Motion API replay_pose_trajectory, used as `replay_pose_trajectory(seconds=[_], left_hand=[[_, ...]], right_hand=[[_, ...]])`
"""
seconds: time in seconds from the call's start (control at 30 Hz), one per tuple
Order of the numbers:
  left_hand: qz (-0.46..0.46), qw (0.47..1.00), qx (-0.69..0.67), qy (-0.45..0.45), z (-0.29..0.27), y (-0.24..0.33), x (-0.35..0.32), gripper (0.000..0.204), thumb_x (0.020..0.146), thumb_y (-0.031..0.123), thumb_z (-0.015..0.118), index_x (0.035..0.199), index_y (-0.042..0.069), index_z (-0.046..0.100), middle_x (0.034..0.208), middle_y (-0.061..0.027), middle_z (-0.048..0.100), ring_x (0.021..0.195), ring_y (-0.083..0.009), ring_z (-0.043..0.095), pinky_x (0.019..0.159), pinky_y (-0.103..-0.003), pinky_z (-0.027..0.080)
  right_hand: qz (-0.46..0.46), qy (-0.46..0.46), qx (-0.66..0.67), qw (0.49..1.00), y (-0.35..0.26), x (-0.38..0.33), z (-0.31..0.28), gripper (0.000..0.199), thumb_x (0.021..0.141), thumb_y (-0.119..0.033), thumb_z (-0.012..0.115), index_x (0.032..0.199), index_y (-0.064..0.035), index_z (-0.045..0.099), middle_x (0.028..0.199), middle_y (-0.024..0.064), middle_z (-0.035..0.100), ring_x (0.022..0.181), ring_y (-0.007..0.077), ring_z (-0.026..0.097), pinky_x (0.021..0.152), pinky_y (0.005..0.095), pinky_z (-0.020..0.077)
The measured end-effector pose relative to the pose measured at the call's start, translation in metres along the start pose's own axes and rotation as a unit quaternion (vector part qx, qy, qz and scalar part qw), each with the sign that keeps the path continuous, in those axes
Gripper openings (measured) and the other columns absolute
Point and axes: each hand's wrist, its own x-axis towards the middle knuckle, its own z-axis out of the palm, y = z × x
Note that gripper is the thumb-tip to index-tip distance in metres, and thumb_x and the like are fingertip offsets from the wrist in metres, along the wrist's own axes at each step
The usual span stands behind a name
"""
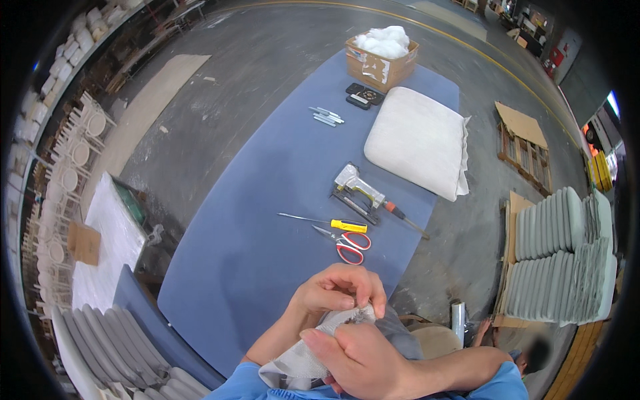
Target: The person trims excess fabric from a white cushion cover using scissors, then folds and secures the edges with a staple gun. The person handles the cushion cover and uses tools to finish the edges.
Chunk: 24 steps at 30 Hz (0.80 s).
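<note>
Both hands work close to the body: the left hand (337, 290) and right hand (360, 357) are closed, pinching a grey fabric piece (313, 353) at the blue counter's (267, 200) near edge. Scissors (347, 243) and screwdriver (330, 222) lie within reach.

1. I see one piece of pale grey-white cloth (303, 360), held up close at the bottom of the view, in front of the near edge of the blue table top.
2. It is a woven fabric with a fine visible weave, crumpled and folded rather than flat.
3. Its upper end is bunched into a small dark-flecked tip, pinched between the fingers of my left hand (337, 290) and my right hand (360, 357).
4. The rest of the cloth hangs down and to the left from that pinch, draping over the blue sleeves.
5. Its lower edge runs out of view, so I cannot tell its full shape.
</note>
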Motion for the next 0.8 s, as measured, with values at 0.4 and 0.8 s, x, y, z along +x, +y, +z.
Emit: replay_pose_trajectory(seconds=[0.4,0.8], left_hand=[[0.052,0.998,-0.024,0.019,0.006,-0.007,0.006,0.016,0.085,0.017,0.068,0.088,0.001,0.067,0.097,-0.0239,0.069,0.093,-0.0319,0.062,0.08,-0.042,0.048],[0.02,0.999,0.028,-0.012,0.009,-0.004,0.015,0.021,0.086,0.02,0.066,0.082,-0.001,0.063,0.094,-0.0236,0.067,0.088,-0.0326,0.065,0.076,-0.041,0.052]], right_hand=[[-0.055,0.033,-0.008,0.998,0.006,0.001,0.006,0.056,0.109,-0.03,0.051,0.067,0.0061,0.06,0.06,0.0267,0.058,0.055,0.0408,0.059,0.056,0.0492,0.0434],[-0.045,-0.011,0.013,0.999,0.028,-0.01,0.006,0.047,0.11,-0.029,0.052,0.077,0.0022,0.064,0.066,0.0197,0.062,0.06,0.036,0.061,0.059,0.0448,0.0464]])
